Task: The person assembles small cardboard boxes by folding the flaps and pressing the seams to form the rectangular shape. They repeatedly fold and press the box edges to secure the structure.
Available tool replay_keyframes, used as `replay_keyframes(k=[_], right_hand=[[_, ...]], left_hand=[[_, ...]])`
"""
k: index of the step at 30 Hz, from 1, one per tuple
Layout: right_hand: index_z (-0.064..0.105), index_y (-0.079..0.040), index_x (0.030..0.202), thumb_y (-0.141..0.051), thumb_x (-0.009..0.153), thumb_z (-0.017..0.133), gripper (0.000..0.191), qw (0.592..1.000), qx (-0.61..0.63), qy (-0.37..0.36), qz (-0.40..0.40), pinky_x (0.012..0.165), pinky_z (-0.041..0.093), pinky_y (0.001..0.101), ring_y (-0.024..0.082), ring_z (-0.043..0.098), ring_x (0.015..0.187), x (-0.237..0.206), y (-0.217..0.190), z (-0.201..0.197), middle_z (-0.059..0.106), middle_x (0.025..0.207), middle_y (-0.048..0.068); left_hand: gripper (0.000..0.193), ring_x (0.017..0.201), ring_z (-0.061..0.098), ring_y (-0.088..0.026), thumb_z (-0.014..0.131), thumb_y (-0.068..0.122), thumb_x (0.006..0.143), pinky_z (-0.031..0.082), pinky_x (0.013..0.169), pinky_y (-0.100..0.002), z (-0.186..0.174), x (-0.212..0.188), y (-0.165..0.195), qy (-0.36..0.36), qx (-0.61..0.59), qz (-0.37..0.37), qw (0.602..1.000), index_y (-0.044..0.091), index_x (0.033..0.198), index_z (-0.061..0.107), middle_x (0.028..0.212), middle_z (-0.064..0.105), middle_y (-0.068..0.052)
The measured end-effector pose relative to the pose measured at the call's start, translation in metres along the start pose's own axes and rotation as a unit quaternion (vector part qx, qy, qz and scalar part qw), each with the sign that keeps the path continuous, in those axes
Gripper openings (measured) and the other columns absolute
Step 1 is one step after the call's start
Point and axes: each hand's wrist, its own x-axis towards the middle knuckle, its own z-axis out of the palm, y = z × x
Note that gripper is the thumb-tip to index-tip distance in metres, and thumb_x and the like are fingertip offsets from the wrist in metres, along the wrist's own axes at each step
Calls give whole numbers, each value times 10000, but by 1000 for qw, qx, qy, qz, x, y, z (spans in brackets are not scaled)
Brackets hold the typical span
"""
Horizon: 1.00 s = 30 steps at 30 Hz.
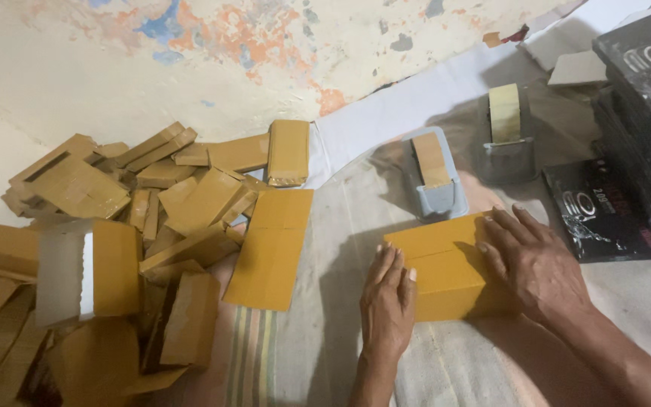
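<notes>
A yellow-brown cardboard box [446, 264] lies on the cloth in front of me with its top flaps folded down. My left hand [387, 301] rests flat against the box's left side, fingers together. My right hand [533, 264] lies spread over the box's right end, pressing on the flaps. Just beyond the box stand two grey tape dispensers: one with brown tape [435, 177] and one with a pale roll [506, 132].
A heap of flattened and folded yellow-brown boxes [129, 226] fills the left. One flat blank [273, 245] lies beside the heap. Black printed packages [646, 83] are stacked at the right, with one [600, 218] lying flat. A peeling wall runs along the back.
</notes>
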Motion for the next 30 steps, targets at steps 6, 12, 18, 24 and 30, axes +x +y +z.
replay_keyframes(k=[6, 12, 18, 24, 30], right_hand=[[403, -121, 1515, -493, 1019, 240, 641, 956, -246, -161, -13, 1258, 169, 512, 305, 260, 1520, 15, -24, -18, 360, 1569, 100], [291, -68, 1584, -333, 1003, 322, 639, 939, -242, -218, -106, 1238, 134, 466, 321, 217, 1515, 35, -51, -13, 279, 1647, 161], [238, -122, 1584, -448, 1012, 243, 658, 954, -122, -240, -128, 1231, 92, 465, 309, 144, 1542, 41, -56, 4, 207, 1651, 156], [163, -103, 1609, -550, 1006, 112, 753, 959, -174, -217, -50, 1236, 62, 486, 363, 87, 1547, 42, -23, -4, 144, 1676, 189], [86, -55, 1589, -558, 1019, 93, 760, 934, -209, -289, -22, 1221, 8, 506, 374, 22, 1521, 53, -51, -17, 66, 1656, 197]], left_hand=[[401, 1120, 666, -315, 447, 310, 1090, 473, 1092, -450, -5, 45, 23, -186, 173, -216, 943, 6, 1028, 700, 1122, 712, -206], [460, 1275, 460, -407, 512, 270, 994, 374, 1051, -547, 31, 67, 22, -99, 138, -66, 983, -33, 1340, 505, 1373, 488, -283], [438, 1340, 460, -349, 349, 319, 1058, 435, 1087, -527, 31, 61, 4, -245, 135, -175, 944, 103, 1418, 471, 1449, 471, -163], [424, 1290, 484, -403, 399, 310, 1061, 454, 1049, -550, 17, 59, 24, -180, 119, -165, 962, 102, 1418, 499, 1447, 482, -165], [487, 1373, 441, -373, 392, 314, 1049, 421, 1086, -524, 23, 59, 11, -164, 75, -222, 958, 162, 1511, 405, 1529, 420, -167]])
